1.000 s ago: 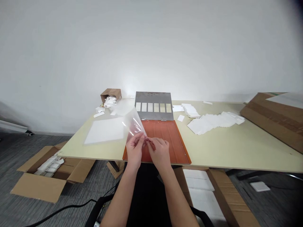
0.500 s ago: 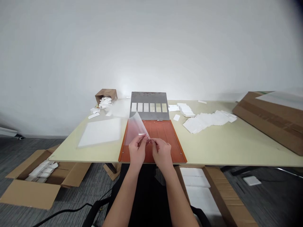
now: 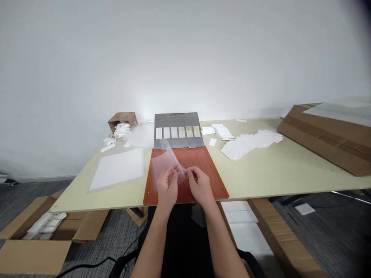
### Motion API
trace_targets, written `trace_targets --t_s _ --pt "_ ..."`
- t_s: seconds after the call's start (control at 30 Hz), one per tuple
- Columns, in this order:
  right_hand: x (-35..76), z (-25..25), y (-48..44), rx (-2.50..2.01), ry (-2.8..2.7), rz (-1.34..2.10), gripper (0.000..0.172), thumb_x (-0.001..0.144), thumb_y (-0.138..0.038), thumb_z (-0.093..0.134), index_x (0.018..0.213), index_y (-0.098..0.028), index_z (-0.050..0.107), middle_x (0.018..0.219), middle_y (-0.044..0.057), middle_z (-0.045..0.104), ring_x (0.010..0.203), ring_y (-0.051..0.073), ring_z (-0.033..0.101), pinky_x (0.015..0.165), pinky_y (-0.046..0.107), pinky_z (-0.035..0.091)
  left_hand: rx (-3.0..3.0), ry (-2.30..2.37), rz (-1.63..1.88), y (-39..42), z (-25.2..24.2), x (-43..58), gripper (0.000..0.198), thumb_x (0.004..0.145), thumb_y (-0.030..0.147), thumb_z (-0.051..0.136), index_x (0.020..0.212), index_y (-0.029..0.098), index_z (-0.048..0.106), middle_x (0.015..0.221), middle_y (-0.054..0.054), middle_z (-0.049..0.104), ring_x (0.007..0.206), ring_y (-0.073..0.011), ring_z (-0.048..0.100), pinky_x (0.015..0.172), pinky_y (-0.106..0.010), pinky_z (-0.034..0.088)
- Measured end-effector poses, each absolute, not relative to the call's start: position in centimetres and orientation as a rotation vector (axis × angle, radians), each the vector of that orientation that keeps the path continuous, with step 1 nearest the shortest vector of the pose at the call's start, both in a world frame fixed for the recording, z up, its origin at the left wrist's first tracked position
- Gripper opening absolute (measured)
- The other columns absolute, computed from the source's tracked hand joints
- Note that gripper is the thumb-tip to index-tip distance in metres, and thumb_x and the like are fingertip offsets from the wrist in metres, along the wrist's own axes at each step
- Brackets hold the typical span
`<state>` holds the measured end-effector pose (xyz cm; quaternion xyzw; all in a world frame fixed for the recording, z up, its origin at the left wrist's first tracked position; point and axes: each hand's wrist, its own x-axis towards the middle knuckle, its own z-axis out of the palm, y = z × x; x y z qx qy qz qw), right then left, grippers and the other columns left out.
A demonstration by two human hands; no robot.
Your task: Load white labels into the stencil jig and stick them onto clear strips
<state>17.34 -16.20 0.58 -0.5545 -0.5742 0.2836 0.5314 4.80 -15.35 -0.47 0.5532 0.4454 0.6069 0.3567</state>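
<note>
A thin, see-through plastic film [image 3: 164, 162] – glossy, loosely curled – hangs tilted just below and left of the frame's centre, a slanting edge running from upper left down to its gathered right corner

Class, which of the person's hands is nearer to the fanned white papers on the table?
Right. The right hand is over the orange board, to the left of the fanned white papers; the left hand is farther left.

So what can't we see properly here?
Head view: part of the clear sheet, behind the left hand.
Head view: part of the red board, behind the right hand.
Head view: end of the big box, past the right edge.
Head view: any writing on the small card, too small.
</note>
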Motion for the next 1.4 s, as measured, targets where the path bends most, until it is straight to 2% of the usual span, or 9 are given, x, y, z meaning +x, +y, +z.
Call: trace_targets --t_s 0.17,0.27,0.47,0.77,0.93,1.07,1.2,1.3,1.4 --pt "17.9 0.5 -15.8 -1.326 -1.315 0.724 0.03 0.091 -0.044 0.046 0.082 -0.021 0.063 0.08 0.005 0.071 0.072 0.018 0.064 0.071 0.029 0.05 1.58 1.162 1.503 -15.3 -0.7 4.5 0.075 0.066 0.029 0.084 0.134 0.024 0.051 0.14 -0.013 0.047 0.113 -0.0275 0.067 0.087 -0.039 0.063" --pt "18.2 0.4 -15.6 -1.346 -1.3 0.734 0.031 0.091 -0.046 0.045 0.083 -0.021 0.062 0.083 0.005 0.071 0.07 0.018 0.063 0.069 0.03 0.05 1.647 1.237 1.479 -15.2 -0.9 4.6 0.084 0.063 0.022 0.085 0.137 0.026 0.045 0.141 -0.013 0.041 0.108 -0.026 0.069 0.088 -0.041 0.062" --pt "18.6 0.6 -15.8 -1.423 -1.298 0.665 0.031 0.091 -0.045 0.043 0.083 -0.022 0.062 0.084 0.006 0.073 0.076 0.019 0.065 0.074 0.03 0.049 1.648 1.264 1.479 -15.0 -1.0 5.4 0.076 0.071 0.011 0.071 0.139 0.025 0.039 0.143 -0.014 0.032 0.099 -0.0209 0.072 0.084 -0.038 0.064" --pt "19.9 0.1 -16.0 -1.626 -1.331 0.545 0.027 0.093 -0.039 0.042 0.087 -0.022 0.063 0.087 0.005 0.074 0.077 0.019 0.066 0.075 0.031 0.045 1.626 1.256 1.462 -14.9 -0.4 7.0 0.078 0.067 0.008 0.068 0.137 0.022 0.037 0.139 -0.014 0.032 0.094 -0.019 0.072 0.078 -0.035 0.065" --pt "20.7 0.3 -16.3 -1.783 -1.331 0.431 0.027 0.096 -0.034 0.04 0.092 -0.021 0.063 0.087 0.005 0.073 0.079 0.02 0.065 0.078 0.033 0.039 1.636 1.326 1.445 -14.9 -0.4 7.6 0.08 0.064 0.007 0.068 0.136 0.021 0.037 0.138 -0.016 0.034 0.092 -0.0212 0.071 0.069 -0.035 0.065" --pt "21.1 0.6 -16.8 -1.93 -1.332 0.344 0.025 0.097 -0.029 0.042 0.092 -0.021 0.065 0.079 0.003 0.071 0.077 0.019 0.062 0.08 0.035 0.03 1.659 1.339 1.425 -14.8 -0.3 7.9 0.082 0.063 0.008 0.069 0.137 0.021 0.035 0.139 -0.017 0.032 0.088 -0.0189 0.069 0.073 -0.038 0.065" --pt "21.4 0.7 -17.3 -2.067 -1.318 0.256 0.024 0.096 -0.024 0.044 0.09 -0.019 0.066 0.077 0.005 0.07 0.078 0.019 0.058 0.078 0.036 0.022 1.71 1.361 1.447 -14.7 -0.1 8.3 0.084 0.063 0.013 0.074 0.136 0.018 0.033 0.139 -0.017 0.03 0.105 -0.0238 0.064 0.088 -0.046 0.062" --pt "21.6 0.7 -17.7 -2.141 -1.303 0.187 0.023 0.096 -0.023 0.045 0.088 -0.018 0.066 0.079 0.007 0.07 0.08 0.021 0.056 0.074 0.035 0.018 1.696 1.391 1.459 -14.6 0.0 8.5 0.085 0.062 0.017 0.076 0.135 0.017 0.033 0.138 -0.018 0.029 0.12 -0.0295 0.055 0.086 -0.045 0.063" --pt "21.7 0.6 -18.0 -2.185 -1.299 0.124 0.023 0.095 -0.022 0.045 0.086 -0.017 0.065 0.084 0.008 0.072 0.082 0.022 0.054 0.071 0.035 0.016 1.682 1.412 1.451 -14.4 0.1 8.7 0.084 0.063 0.017 0.077 0.134 0.017 0.033 0.137 -0.017 0.03 0.124 -0.0304 0.053 0.088 -0.046 0.062"
